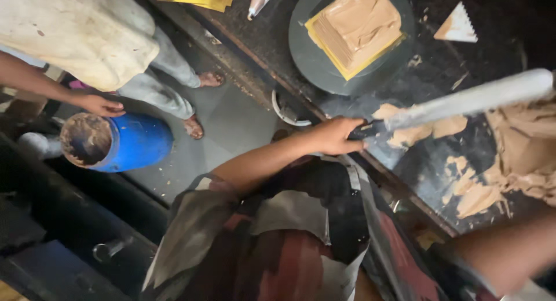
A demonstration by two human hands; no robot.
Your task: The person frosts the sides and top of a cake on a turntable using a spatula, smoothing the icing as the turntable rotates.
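My left hand (335, 135) is clenched around the dark handle of a long palette knife (463, 101), and the pale blade runs away from my fist up and to the right, across the dark counter (428, 162), so the whole working length of the tool lies beyond my knuckles on the far side of the grip. The blade passes just over smears of tan cream (420, 127) spread on the counter; more of that cream sits in a thick heap (524, 144) near the blade's far end, toward the right edge. My right forearm (504, 252) comes in at the lower right, but the hand itself is out of sight, so I cannot tell what it is doing. Farther up the counter, well apart from my fist, a square cake coated in tan cream (356, 26) sits on a yellow board on a grey round turntable (307, 57), with a toothed triangular scraper (457, 26) to its right. On the floor to my left, another person in pale clothes rests a hand (101, 106) just above a blue drum (136, 141) with brown residue inside.
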